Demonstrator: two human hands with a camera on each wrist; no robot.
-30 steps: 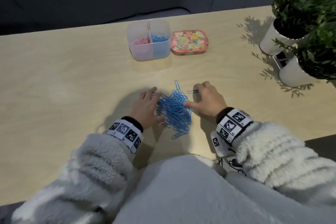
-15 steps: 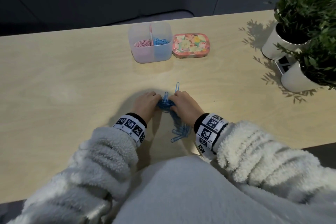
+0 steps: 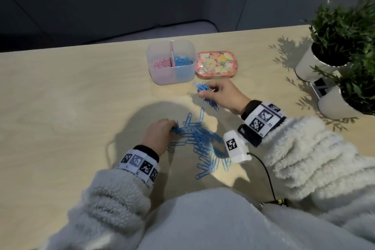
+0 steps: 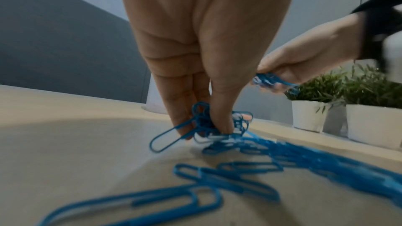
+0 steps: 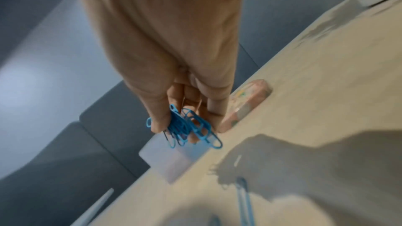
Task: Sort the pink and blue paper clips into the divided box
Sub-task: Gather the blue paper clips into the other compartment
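Observation:
A clear divided box [image 3: 171, 76] stands at the table's far middle, pink clips [image 3: 161, 63] in its left half and blue clips [image 3: 182, 61] in its right. A heap of blue paper clips [image 3: 199, 140] lies near the front edge. My right hand [image 3: 218, 95] is raised just in front of the box and grips a bunch of blue clips [image 5: 188, 128], some dangling [image 3: 209, 100]. My left hand [image 3: 160, 134] is down on the heap's left edge, thumb and fingers pinching a clump of blue clips [image 4: 208, 123].
A floral tin [image 3: 216, 64] sits right of the box. Two white potted plants [image 3: 332, 50] [image 3: 349, 95] stand at the table's right end. The far table edge runs close behind the box. A cable [image 3: 265, 174] trails from my right wrist.
My right hand has lifted away from the heap with a bunch of blue clips and moved forward toward the box. My left hand stayed on the heap and closed on clips.

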